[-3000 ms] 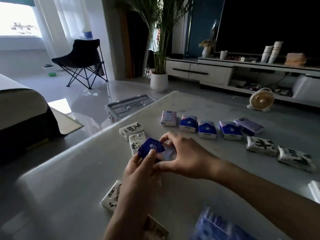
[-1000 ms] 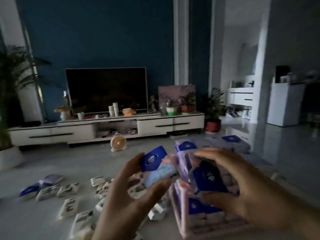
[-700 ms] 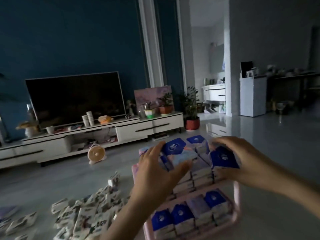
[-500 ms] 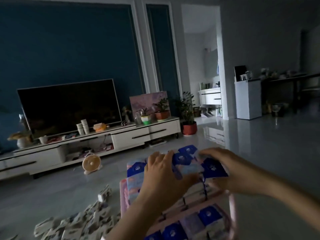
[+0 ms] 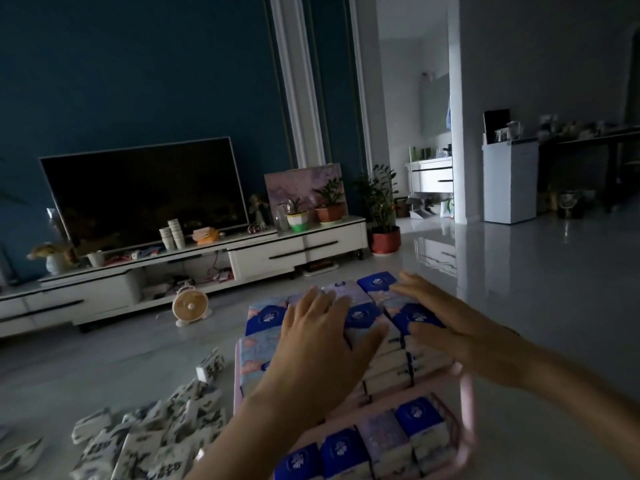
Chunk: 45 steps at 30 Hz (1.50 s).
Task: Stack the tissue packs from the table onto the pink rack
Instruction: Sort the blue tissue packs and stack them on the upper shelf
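Settling the top-tier packs (image 5: 266,317) on rack (image 5: 465,393), with left hand (image 5: 318,341) and right hand (image 5: 446,327) flat upon them, fingers straight, grasping nothing; press evenly and lightly, squaring edges, to avoid toppling rows; loose packs (image 5: 156,427) on table (image 5: 104,368), left of rack, not yet stacked.

The rack (image 5: 467,403) in front of me is pale pink. Most tissue packs (image 5: 266,317) on it have deep blue tops with a small white flower-like emblem and whitish sides. A few lilac packs (image 5: 381,433) among them carry a soft pastel print of pink and pale blue. The loose packs (image 5: 149,445) to my left are white with dark, ink-like markings. Beyond them I see a dark teal wall (image 5: 138,81), a black television (image 5: 145,192), a white cabinet (image 5: 263,254) with black handle strips, a beige fan (image 5: 190,306), a pinkish-lilac painting (image 5: 298,181) and a ribbed red plant pot (image 5: 386,239).
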Available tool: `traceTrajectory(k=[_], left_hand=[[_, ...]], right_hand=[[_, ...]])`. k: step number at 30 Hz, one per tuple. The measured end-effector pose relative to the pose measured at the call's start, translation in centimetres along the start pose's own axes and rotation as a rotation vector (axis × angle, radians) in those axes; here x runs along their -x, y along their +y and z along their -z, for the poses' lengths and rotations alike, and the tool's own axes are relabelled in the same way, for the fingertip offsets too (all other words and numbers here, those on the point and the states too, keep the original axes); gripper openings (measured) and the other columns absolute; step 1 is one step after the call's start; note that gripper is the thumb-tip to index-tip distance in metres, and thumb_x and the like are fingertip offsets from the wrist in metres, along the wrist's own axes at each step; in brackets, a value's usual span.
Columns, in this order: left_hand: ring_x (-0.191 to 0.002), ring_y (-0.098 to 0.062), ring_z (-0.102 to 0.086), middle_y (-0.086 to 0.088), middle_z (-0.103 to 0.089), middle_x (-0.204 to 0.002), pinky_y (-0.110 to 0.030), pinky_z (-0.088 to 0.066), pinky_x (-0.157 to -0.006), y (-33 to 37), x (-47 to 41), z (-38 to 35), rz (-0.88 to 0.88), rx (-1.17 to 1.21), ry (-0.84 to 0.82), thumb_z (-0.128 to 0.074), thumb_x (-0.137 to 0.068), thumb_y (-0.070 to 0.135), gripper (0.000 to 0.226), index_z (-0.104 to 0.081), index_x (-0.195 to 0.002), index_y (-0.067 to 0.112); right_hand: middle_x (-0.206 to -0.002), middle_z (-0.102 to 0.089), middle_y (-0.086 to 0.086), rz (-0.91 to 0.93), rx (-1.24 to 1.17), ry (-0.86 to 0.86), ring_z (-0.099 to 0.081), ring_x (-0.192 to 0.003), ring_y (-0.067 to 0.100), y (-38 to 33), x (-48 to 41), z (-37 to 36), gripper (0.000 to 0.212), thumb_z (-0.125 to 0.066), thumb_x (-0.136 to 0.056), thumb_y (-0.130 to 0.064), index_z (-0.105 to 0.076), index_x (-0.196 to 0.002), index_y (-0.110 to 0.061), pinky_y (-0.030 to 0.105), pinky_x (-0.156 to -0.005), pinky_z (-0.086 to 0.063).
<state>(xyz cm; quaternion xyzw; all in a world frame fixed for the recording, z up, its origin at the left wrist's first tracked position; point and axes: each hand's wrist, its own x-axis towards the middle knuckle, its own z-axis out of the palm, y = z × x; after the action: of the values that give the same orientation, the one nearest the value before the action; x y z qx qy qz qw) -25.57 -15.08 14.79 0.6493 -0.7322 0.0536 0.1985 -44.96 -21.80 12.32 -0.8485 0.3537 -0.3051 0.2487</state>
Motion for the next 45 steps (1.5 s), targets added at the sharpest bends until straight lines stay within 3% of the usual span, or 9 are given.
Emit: traceTrajectory(k=[5,10,13,21,26,29,34,39,45], left_hand=[[-0.134,-0.012,-0.028,0.007,-0.031,-0.146,-0.041,-0.031,-0.109,-4.1,2.5,1.0,0.188,0.289,0.292,-0.012,-0.064,0.073,0.088,-0.031,-0.138,0.029],[-0.125,-0.020,-0.041,-0.003,-0.042,-0.138,-0.042,-0.039,-0.101,-5.3,3.1,0.2,0.398,0.740,0.221,-0.024,-0.067,0.080,0.091,-0.031,-0.138,0.023],[-0.083,0.003,-0.049,0.014,-0.051,-0.093,-0.014,-0.042,-0.068,-4.2,2.8,0.4,0.402,0.935,0.236,-0.029,-0.089,0.048,0.026,-0.044,-0.102,0.033],[-0.101,-0.025,-0.060,-0.010,-0.061,-0.113,-0.042,-0.048,-0.088,-4.5,3.0,0.4,0.410,1.113,0.184,-0.034,-0.076,0.066,0.074,-0.044,-0.126,0.012],[-0.088,-0.014,-0.054,0.007,-0.054,-0.093,-0.029,-0.042,-0.079,-7.1,7.0,1.4,0.474,1.186,0.421,-0.043,-0.081,0.047,0.030,-0.052,-0.097,0.022],[-0.083,-0.015,-0.059,0.005,-0.066,-0.081,-0.030,-0.044,-0.071,-10.7,11.2,1.8,0.509,1.083,0.553,-0.073,-0.059,0.039,0.033,-0.061,-0.084,0.022],[-0.063,-0.001,-0.059,0.008,-0.068,-0.067,-0.035,-0.042,-0.075,-20.0,19.2,0.6,0.690,0.836,0.590,-0.065,-0.056,0.041,0.015,-0.069,-0.069,0.035],[-0.080,-0.033,-0.058,-0.005,-0.066,-0.080,-0.046,-0.045,-0.077,-26.8,25.8,0.9,0.856,0.774,0.722,-0.062,-0.079,0.004,0.019,-0.061,-0.077,0.022],[-0.061,-0.014,-0.053,-0.010,-0.062,-0.086,-0.012,-0.043,-0.050,-33.1,29.6,0.7,0.924,0.661,0.816,-0.049,-0.085,-0.010,0.037,-0.059,-0.081,0.025]], right_hand=[[-0.144,-0.014,-0.029,-0.078,-0.117,0.076,-0.027,-0.110,-0.029,-1.4,-0.1,0.0,0.046,-0.025,-0.086,-0.066,-0.026,-0.129,-0.050,0.001,-0.076,-0.036],[-0.146,-0.035,-0.008,-0.162,0.040,0.099,-0.038,-0.120,0.003,-2.0,-1.6,-0.1,0.071,-0.023,-0.077,-0.061,-0.027,-0.141,-0.030,0.018,-0.086,-0.031],[-0.144,-0.040,-0.002,-0.180,0.038,0.083,-0.042,-0.124,0.010,-1.7,-2.2,-0.4,0.060,-0.027,-0.087,-0.054,-0.028,-0.141,-0.027,0.021,-0.090,-0.031],[-0.147,-0.034,-0.004,-0.174,0.050,0.164,-0.035,-0.130,0.010,-1.3,-2.0,0.1,0.056,-0.033,-0.090,-0.049,-0.032,-0.140,-0.024,0.021,-0.094,-0.027],[-0.117,-0.047,-0.022,0.159,0.132,0.484,-0.041,-0.103,-0.022,-5.5,0.1,-1.4,0.039,-0.040,-0.090,-0.053,-0.047,-0.121,-0.029,-0.002,-0.080,-0.032],[-0.103,-0.053,-0.030,0.324,0.118,0.394,-0.048,-0.102,-0.018,-9.0,1.5,-4.3,0.029,-0.036,-0.083,-0.053,-0.050,-0.106,-0.042,0.001,-0.073,-0.040],[-0.111,-0.045,-0.037,0.461,0.073,0.128,-0.045,-0.099,-0.021,-13.7,1.2,-13.2,0.020,-0.044,-0.080,-0.047,-0.051,-0.099,-0.045,-0.003,-0.082,-0.032],[-0.102,-0.056,-0.018,0.378,-0.048,-0.159,-0.047,-0.101,-0.012,-17.2,-2.4,-23.3,0.019,-0.048,-0.071,-0.041,-0.052,-0.090,-0.045,0.000,-0.076,-0.034],[-0.090,-0.062,-0.006,0.233,-0.110,-0.381,-0.054,-0.086,-0.006,-20.1,-7.0,-33.0,0.021,-0.059,-0.084,-0.013,-0.057,-0.086,-0.034,0.008,-0.070,-0.042]])
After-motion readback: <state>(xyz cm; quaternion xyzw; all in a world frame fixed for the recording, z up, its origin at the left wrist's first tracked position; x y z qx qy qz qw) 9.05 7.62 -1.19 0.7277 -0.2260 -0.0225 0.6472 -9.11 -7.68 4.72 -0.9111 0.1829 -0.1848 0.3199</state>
